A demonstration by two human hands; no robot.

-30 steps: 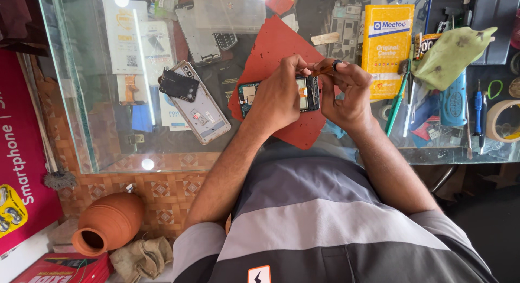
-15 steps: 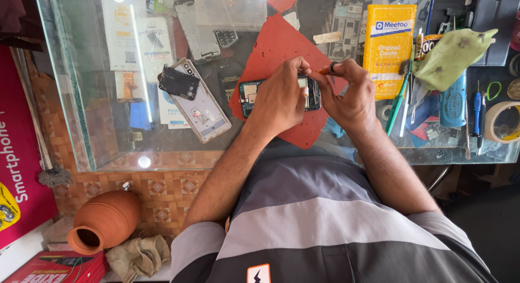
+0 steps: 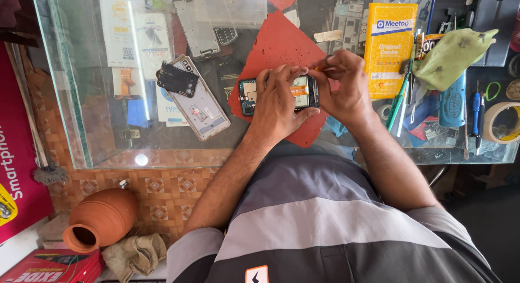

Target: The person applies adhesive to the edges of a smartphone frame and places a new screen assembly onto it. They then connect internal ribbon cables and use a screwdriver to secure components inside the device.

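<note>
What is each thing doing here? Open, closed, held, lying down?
Small phone: back off, insides showing, held over the red mat.
Left hand: gripping the small phone.
Right hand: fingertips pinched at the phone's top edge.
White phone: lying flat on the glass, a dark part resting on it.
Clay pot: tipped on its side.
Tape roll: lying flat.

Red mat (image 3: 281, 44), yellow box (image 3: 389, 50), terracotta-orange pot (image 3: 105, 218).
</note>
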